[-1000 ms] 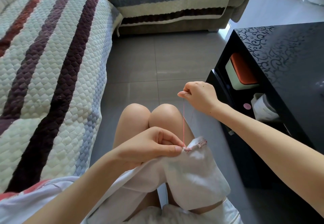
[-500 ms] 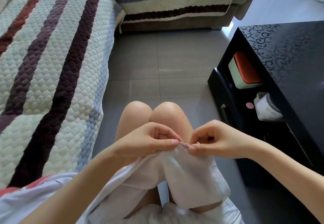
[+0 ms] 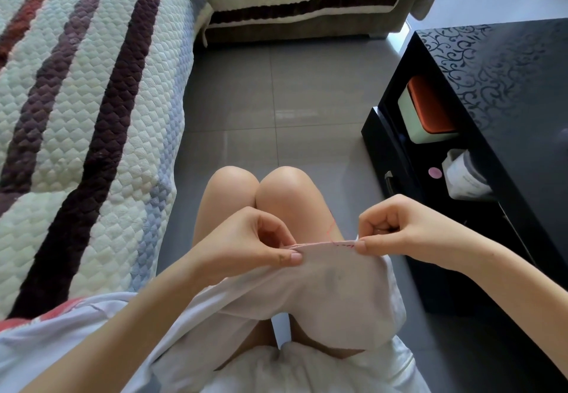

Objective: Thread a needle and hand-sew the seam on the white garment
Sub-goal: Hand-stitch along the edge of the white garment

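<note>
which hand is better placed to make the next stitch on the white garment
Probably the right hand. It pinches the seam edge of the white garment right beside the pink thread, while the left hand pinches the edge farther along, steadying it. I cannot see the needle.

Left hand [image 3: 246, 240], right hand [image 3: 402, 226] — curled (pinch-grip)

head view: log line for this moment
white garment: seam edge taut between hands | left hand: pinches edge | right hand: pinches edge | red thread: at seam
</note>
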`<state>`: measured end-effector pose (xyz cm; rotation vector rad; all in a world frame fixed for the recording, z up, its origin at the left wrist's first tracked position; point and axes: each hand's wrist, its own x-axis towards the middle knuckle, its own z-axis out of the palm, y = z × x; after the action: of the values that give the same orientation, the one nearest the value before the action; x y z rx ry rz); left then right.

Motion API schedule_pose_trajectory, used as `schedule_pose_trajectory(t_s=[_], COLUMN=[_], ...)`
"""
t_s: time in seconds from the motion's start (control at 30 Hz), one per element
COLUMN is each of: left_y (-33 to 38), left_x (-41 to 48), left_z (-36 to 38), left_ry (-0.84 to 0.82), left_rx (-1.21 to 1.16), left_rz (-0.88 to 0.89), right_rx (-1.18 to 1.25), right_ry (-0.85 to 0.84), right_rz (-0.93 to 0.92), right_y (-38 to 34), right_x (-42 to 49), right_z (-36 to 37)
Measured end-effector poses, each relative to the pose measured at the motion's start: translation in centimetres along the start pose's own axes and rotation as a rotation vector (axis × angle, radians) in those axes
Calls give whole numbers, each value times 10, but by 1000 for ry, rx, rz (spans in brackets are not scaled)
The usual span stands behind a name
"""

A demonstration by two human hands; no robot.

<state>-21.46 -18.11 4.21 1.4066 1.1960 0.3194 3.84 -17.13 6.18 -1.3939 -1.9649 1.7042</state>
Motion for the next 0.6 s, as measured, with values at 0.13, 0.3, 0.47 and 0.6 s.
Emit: schedule_pose_trajectory(t_s=[0.13, 0.3, 0.47, 0.6], left_y=[4, 6, 6, 11], left_x=[0, 1, 2, 6], left_z=[2, 3, 23, 33], left_ry=[7, -34, 27, 118], left_rx=[-28, -77, -125, -155], left_rz=[-33, -87, -132, -129], right_rx=[-19, 21, 68, 106], right_ry=[77, 96, 104, 83], right_rz=[51, 67, 85, 69], right_y=[4, 4, -1, -3], right_x=[4, 7, 10, 11], right_z=[0, 0, 2, 5])
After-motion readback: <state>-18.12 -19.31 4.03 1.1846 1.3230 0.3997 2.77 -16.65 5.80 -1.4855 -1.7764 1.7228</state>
